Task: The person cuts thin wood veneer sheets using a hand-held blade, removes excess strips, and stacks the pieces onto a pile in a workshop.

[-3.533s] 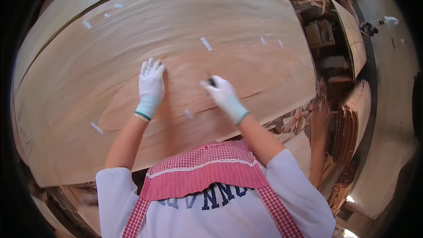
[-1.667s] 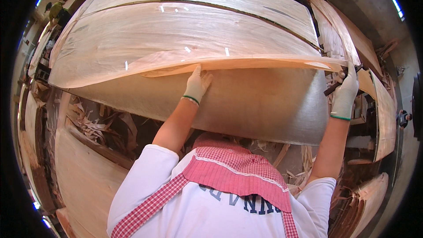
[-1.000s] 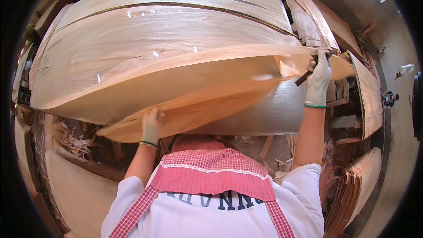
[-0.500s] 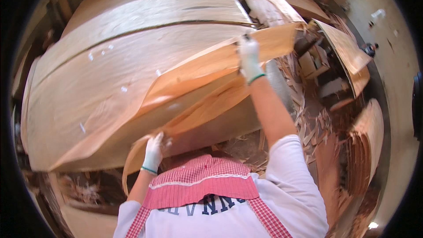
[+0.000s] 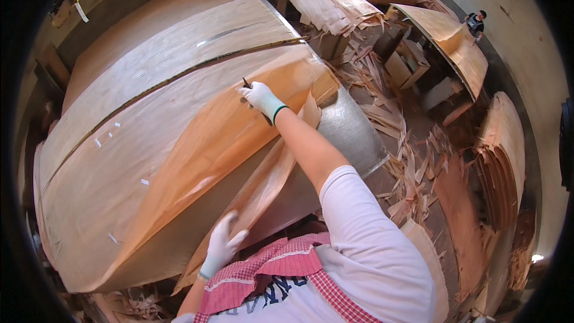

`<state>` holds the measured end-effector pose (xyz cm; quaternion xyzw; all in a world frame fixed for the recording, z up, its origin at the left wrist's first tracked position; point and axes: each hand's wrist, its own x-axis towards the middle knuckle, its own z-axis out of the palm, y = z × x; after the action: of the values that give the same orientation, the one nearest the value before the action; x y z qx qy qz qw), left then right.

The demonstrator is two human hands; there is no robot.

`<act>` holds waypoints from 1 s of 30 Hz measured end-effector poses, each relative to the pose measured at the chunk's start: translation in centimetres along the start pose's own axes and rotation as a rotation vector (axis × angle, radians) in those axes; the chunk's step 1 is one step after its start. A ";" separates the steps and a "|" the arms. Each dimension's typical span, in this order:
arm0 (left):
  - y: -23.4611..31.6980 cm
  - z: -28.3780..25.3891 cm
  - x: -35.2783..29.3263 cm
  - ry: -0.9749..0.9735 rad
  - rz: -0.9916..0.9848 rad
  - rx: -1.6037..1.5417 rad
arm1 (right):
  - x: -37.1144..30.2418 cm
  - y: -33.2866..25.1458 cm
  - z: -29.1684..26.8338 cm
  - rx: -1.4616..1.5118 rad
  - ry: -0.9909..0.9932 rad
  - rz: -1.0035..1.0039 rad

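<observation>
My right hand [image 5: 260, 98], in a white glove with a green cuff, is closed around a slim dark knife-like tool [image 5: 267, 119] and rests over a thin orange-brown veneer sheet [image 5: 206, 134]. The sheet lies wavy and partly lifted along the near side of a wide, pale stack of sheets [image 5: 143, 107]. A narrow veneer strip [image 5: 257, 188] slants down from below my right forearm to my left side. Beside its lower part is my left hand [image 5: 222, 242], gloved too, its fingers apart; I see nothing gripped in it.
Veneer scraps [image 5: 412, 185] litter the floor on the right. A curved bundle of veneer sheets [image 5: 502, 155] stands at the far right, and a veneer-topped stand [image 5: 457, 48] is farther back. Another person [image 5: 475, 24] is in the distance. A bare metallic tabletop [image 5: 350, 128] shows at the stack's right end.
My right hand has moved left across the veneer sheet, whose right end has come down onto the stack. My left hand has let go of the strip and opened. The view has turned.
</observation>
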<state>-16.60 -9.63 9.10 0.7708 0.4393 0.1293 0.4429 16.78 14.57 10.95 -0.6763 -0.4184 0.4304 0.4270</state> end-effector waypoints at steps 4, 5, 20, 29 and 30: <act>1.1 7.7 8.0 0.105 0.064 0.523 | 0.3 1.5 -5.6 -0.144 -0.114 -0.188; 0.8 8.7 8.6 0.129 0.020 0.576 | 0.2 1.9 -7.5 -0.164 -0.104 -0.304; 3.2 7.3 13.2 0.495 -0.238 0.411 | 10.2 18.1 -20.5 -0.646 0.110 -0.073; 2.3 11.6 0.8 0.387 -0.653 0.380 | 10.1 19.9 -20.5 -0.654 0.157 -0.163; 1.9 11.2 -1.5 0.350 -0.732 0.425 | 10.2 19.9 -21.4 -0.662 0.191 -0.171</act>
<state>-9.82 -17.61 4.41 0.6053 0.7677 -0.0002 0.2105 43.63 13.76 -4.31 -0.7777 -0.5486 0.1688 0.2564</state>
